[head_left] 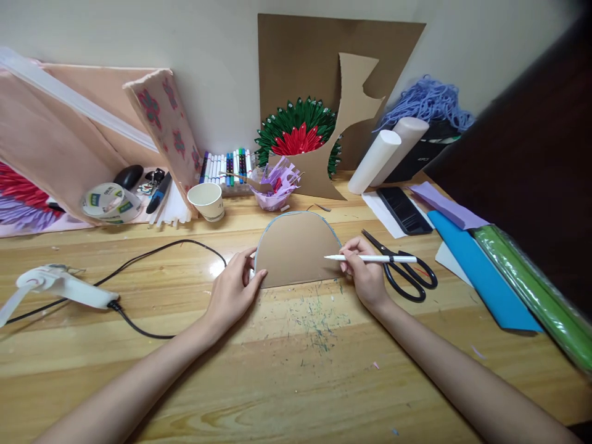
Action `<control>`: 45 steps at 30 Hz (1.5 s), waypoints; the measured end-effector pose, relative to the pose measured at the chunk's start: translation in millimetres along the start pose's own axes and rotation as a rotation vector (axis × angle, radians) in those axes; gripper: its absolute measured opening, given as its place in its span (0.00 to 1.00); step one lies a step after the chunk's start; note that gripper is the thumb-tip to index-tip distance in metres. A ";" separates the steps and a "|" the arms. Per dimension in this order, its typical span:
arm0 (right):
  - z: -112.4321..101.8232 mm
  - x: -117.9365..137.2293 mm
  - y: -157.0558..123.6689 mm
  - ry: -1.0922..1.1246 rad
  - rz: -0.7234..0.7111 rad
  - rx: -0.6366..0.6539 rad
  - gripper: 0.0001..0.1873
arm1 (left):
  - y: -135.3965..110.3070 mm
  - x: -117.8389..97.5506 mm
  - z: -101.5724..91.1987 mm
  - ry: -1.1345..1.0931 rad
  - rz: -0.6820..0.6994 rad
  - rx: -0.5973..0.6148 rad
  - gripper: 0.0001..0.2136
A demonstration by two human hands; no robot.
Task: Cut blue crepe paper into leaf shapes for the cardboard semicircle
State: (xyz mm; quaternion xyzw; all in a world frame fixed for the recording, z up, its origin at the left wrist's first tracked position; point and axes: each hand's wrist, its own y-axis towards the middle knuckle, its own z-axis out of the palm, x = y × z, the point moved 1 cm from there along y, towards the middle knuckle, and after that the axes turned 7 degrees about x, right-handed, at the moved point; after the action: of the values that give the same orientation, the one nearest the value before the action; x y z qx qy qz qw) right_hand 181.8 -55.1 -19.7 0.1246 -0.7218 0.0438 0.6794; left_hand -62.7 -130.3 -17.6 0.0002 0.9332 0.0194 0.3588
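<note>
A half-round piece of cardboard (296, 250) with a blue line along its curved rim lies on the table before me, straight side toward me. My left hand (238, 280) grips its left corner, thumb on top and the other fingers at the edge. In my right hand (367, 277) is a slim white marker (398, 259), held between thumb and fingers, its tip pointing left above the cardboard. The right fingers are by the cardboard's right edge; whether they touch it I cannot tell. Black-handled scissors (407, 274) lie open just right of that hand.
At left lie a white hot glue gun (69, 287) and its black cord. Behind stand a paper cup (206, 202), a bowl of purple scraps (275, 197), a row of markers (226, 168) and cut cardboard (319, 166). A phone (404, 211) and blue paper (483, 271) lie right.
</note>
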 end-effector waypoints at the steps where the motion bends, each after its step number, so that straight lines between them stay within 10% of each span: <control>1: 0.1 0.6 -1.2 -0.008 -0.015 0.008 0.07 | 0.2 0.9 0.3 -0.020 0.012 -0.011 0.19; 18: 6.0 -7.5 -3.7 0.057 -0.073 0.055 0.08 | 1.6 4.6 -1.1 -0.161 0.033 -0.061 0.13; 26: -13.6 3.3 13.1 -0.142 -0.217 -0.237 0.08 | 1.6 7.3 -1.2 -0.250 -0.017 -0.093 0.11; 34: -30.3 -18.0 31.7 -0.112 0.093 0.215 0.20 | 6.0 14.1 -0.8 -0.426 -0.071 -0.150 0.11; 45: -41.7 -10.6 36.8 -0.057 0.045 0.045 0.22 | 7.5 16.5 -0.8 -0.403 -0.030 -0.215 0.15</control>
State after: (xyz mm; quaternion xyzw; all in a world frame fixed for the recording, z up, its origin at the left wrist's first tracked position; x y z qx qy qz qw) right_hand 213.9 -8.7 -23.3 0.1245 -0.7423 0.0717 0.6544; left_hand -75.6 -122.6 -27.8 -0.0480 0.8351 0.1129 0.5362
